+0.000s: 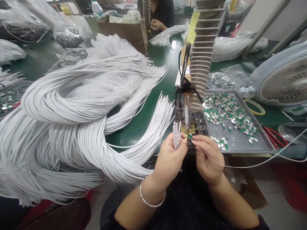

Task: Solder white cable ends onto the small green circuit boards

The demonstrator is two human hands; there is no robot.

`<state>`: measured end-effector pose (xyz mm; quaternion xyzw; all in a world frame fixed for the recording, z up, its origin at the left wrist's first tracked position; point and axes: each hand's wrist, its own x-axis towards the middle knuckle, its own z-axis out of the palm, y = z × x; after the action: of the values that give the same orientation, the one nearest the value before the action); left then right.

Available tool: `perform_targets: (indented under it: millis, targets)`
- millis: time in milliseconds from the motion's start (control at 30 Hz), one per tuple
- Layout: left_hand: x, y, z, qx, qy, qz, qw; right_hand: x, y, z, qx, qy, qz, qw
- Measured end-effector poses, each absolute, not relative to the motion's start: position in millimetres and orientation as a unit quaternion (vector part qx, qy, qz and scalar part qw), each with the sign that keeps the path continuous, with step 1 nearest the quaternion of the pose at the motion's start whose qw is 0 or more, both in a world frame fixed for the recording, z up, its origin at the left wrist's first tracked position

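Note:
My left hand (pixel 169 161) grips a small bunch of white cable ends (pixel 177 135) that stand upright from its fingers. The fingertips of my right hand (pixel 208 158) pinch a tiny green circuit board (pixel 190 136) close to those cable ends. A thin white wire (pixel 249 165) runs from beside my right hand off to the right. Just beyond my hands sits a small brass-coloured jig (pixel 187 129). A huge heap of white cables (pixel 72 127) lies to the left of my left hand, and its strands reach close to that wrist.
A metal tray (pixel 240 143) of green-and-silver boards lies to the right. Behind rise a ribbed extraction duct (pixel 201 54) and a stand. A fan (pixel 283 80), red-handled pliers (pixel 274 137) and plastic bags surround it. A co-worker's hands (pixel 157 25) work beyond a cardboard box (pixel 124 35).

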<state>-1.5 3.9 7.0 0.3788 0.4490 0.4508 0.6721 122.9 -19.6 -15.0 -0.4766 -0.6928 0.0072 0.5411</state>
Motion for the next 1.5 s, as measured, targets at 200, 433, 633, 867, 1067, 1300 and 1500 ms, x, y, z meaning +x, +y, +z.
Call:
perform_targets:
  millis: [200,433,633,867,1067,1300,1500]
  targets:
    - [-1,5,8,0.380,0.448,0.451,0.672,122,-20,-15,-0.472,-0.696,0.006,0.542]
    - [-3,4,7,0.402,0.457,0.438,0.662,124,-20,-19,-0.460,-0.701,0.015,0.545]
    - [-8,4,1,0.451,0.455,0.408,0.650,127,-26,-25,-0.474,-0.685,0.051,0.551]
    - [-18,2,-1,0.555,0.456,0.389,0.576,124,-27,-20,-0.532,-0.680,0.093,0.497]
    - [-20,2,-3,0.575,0.478,0.377,0.547,123,-25,-23,-0.508,-0.700,0.033,0.501]
    - [-22,7,6,0.600,0.442,0.340,0.575,122,-21,-26,-0.477,-0.722,0.006,0.502]
    - [-18,9,6,0.583,0.456,0.342,0.579,121,-25,-28,-0.512,-0.676,0.053,0.528]
